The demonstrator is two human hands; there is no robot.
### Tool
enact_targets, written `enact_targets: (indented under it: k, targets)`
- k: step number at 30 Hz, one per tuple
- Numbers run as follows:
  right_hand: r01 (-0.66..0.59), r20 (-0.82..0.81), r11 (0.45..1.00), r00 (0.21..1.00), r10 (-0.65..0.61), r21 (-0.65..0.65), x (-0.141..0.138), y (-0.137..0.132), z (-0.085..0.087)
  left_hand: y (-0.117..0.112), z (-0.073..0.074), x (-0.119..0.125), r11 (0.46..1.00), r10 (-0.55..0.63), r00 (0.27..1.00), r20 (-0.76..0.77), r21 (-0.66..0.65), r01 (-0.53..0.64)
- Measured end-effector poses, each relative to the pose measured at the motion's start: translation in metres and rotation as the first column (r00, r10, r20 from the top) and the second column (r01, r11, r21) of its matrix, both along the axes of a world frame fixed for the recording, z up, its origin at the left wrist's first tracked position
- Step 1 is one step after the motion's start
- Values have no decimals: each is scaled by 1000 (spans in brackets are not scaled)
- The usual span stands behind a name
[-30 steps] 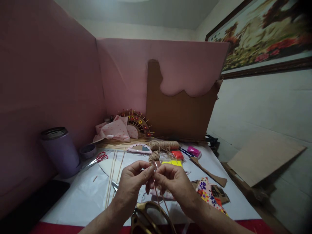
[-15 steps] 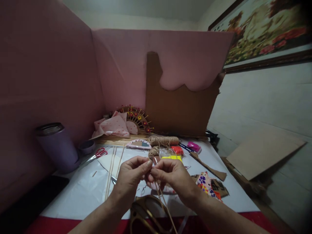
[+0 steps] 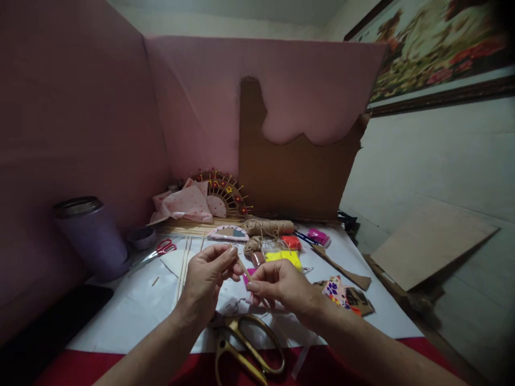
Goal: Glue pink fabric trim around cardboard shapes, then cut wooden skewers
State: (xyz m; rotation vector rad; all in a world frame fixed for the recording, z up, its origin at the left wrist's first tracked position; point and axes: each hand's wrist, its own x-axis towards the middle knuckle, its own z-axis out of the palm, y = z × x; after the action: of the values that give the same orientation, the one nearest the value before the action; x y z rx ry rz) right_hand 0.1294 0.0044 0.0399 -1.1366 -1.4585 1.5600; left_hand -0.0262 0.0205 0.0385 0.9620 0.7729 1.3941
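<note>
Between my two hands run thin wooden sticks [image 3: 244, 268], slanting down to the right. My left hand [image 3: 211, 276] is closed, its thumb and finger pinching the upper end. My right hand [image 3: 284, 283] pinches the sticks lower down, and their lower end is partly hidden behind its fingers. Below both hands lie large gold-handled scissors [image 3: 257, 343], their handles over the table's front edge. A bright pink packet [image 3: 249, 274] shows just behind the sticks. Beyond the hands are a ball of twine [image 3: 252, 245], a brown packet [image 3: 258, 259] and a yellow packet [image 3: 285, 259].
Long sticks [image 3: 183, 271] and red-handled scissors [image 3: 163, 249] lie left, near a purple tumbler [image 3: 92, 238]. Behind are pink dotted fabric [image 3: 185, 202], a decorated half-round piece [image 3: 227, 190] and a twine roll [image 3: 270, 227]. Cardboard strips [image 3: 341, 268] and floral fabric [image 3: 337, 292] lie right.
The sticks, which hung down toward the front edge, now slant between my hands. My hands have moved slightly apart, and the camera view has shifted a little.
</note>
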Motion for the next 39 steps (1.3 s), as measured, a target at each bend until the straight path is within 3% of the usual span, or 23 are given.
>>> enact_targets:
  k: [13, 18, 22, 24, 28, 30, 32, 33, 35, 37, 39]
  targets:
    - [27, 91, 996, 995, -35, 87, 1, 4, 2, -4, 3, -1, 997, 47, 999, -18, 69, -46]
    - [67, 140, 974, 985, -99, 217, 4, 6, -3, -6, 4, -2, 993, 84, 993, -82, 95, -76]
    - [46, 283, 938, 947, -150, 343, 10, 8, 2, -5, 2, -4, 991, 110, 985, -132, 94, -98]
    - [11, 379, 893, 903, -203, 450, 15, 10, 7, -3, 0, -5, 989, 121, 978, -171, 102, -105]
    - [-102, 545, 740, 744, -386, 665, 24, 9, 19, 1, 2, -9, 961, 243, 934, -261, 195, -195]
    - [-185, 596, 660, 647, -476, 728, 25, 4, 23, 1, 5, -10, 921, 327, 892, -312, 316, -227]
    - [-284, 628, 587, 562, -539, 758, 24, -1, 26, -1, 6, -8, 865, 355, 827, -435, 488, -114]
    - [-335, 638, 554, 530, -558, 762, 22, -4, 27, -2, 5, -6, 841, 339, 786, -517, 541, -7]
    - [-429, 661, 503, 483, -574, 750, 18, -8, 26, -6, -1, -2, 853, 222, 731, -646, 492, 176]
    - [-491, 674, 467, 452, -584, 735, 13, -11, 22, -8, -8, 4, 920, 45, 759, -649, 324, 222]
    - [-509, 634, 401, 453, -627, 761, 11, -12, 19, -10, -15, 7, 955, -60, 806, -589, 200, 218]
